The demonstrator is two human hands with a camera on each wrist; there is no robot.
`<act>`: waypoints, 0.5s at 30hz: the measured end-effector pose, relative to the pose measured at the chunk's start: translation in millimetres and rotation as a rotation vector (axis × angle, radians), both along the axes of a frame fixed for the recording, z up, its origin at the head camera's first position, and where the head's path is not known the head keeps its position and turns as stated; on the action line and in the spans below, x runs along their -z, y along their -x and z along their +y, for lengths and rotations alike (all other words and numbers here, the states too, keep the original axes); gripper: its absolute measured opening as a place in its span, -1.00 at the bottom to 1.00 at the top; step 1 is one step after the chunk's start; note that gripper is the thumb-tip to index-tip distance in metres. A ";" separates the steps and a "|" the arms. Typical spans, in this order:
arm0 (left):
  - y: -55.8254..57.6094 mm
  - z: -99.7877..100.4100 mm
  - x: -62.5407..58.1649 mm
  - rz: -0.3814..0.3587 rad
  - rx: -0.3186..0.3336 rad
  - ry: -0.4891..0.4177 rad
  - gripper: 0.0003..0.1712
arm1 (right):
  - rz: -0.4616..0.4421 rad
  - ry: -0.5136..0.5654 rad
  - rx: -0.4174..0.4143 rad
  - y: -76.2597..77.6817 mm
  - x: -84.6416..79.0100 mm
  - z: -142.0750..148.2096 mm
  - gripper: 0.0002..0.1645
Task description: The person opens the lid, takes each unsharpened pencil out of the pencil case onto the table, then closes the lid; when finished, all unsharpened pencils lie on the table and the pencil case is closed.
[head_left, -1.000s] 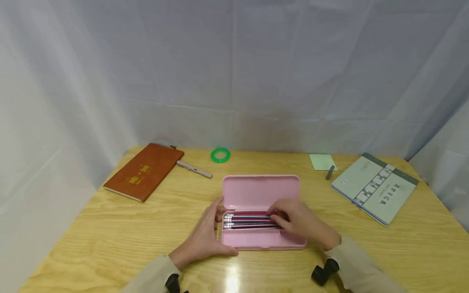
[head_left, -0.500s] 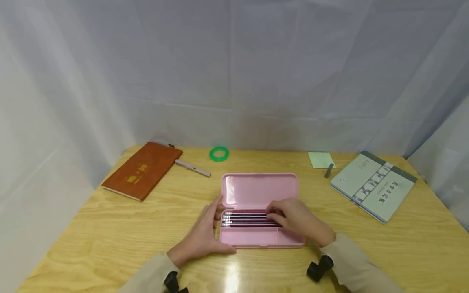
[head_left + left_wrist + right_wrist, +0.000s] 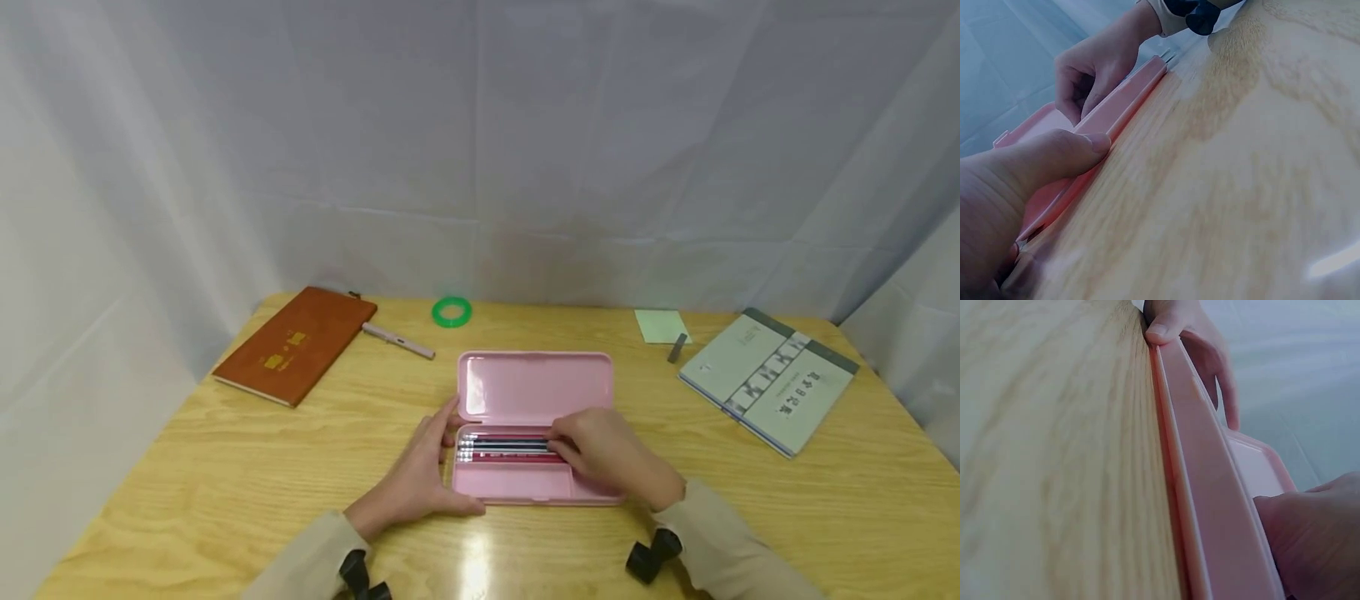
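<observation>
An open pink pencil case (image 3: 513, 482) lies on the table, lid (image 3: 536, 387) tipped back. Several striped pencils (image 3: 502, 446) lie side by side in its rear compartment, silver ferrules at the left. My left hand (image 3: 418, 479) holds the case's left end, thumb along the front edge and fingers round the back corner. In the left wrist view that thumb presses the case's front side (image 3: 1125, 115). My right hand (image 3: 611, 454) reaches into the case from the right, thumb and curled fingers pinching at the pencils, whose right ends it hides. The front compartments show bare pink plastic.
A brown notebook (image 3: 300, 346) and a capped pen (image 3: 397, 341) lie at the back left. Behind the case is a green ring (image 3: 452, 312). Back right are a pale green paper square (image 3: 660, 327), a small grey strip (image 3: 677, 347) and green-grey notebooks (image 3: 772, 379).
The pencils have shifted and turned under my right hand; a red one now shows at the front of the row. My left hand stays at the case's left end.
</observation>
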State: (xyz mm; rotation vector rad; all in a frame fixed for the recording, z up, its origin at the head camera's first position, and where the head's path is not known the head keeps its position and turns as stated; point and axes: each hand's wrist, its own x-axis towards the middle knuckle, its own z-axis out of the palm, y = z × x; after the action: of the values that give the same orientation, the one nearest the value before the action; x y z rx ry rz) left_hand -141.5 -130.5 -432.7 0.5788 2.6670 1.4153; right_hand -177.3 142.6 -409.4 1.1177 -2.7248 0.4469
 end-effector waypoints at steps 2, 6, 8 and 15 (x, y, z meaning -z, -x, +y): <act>0.2 0.1 0.1 0.006 0.005 0.006 0.61 | -0.007 0.007 0.011 -0.3 1.6 0.1 -0.93; 0.2 0.0 0.1 0.011 0.011 0.014 0.61 | -0.029 0.033 0.054 -1.8 1.1 1.1 -0.93; 0.2 -0.2 0.1 0.013 0.011 0.020 0.61 | -0.040 0.050 0.082 -2.9 -2.3 3.4 -0.93; 0.6 -0.7 -0.9 -0.007 0.002 0.010 0.62 | -0.040 0.142 0.117 -5.6 -13.9 43.1 -0.94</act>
State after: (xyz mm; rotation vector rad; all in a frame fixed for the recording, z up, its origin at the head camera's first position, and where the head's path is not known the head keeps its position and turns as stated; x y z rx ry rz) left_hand -142.1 -131.3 -431.8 0.5744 2.6654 1.4003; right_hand -171.7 185.6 -395.4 0.9191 -2.7242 0.6393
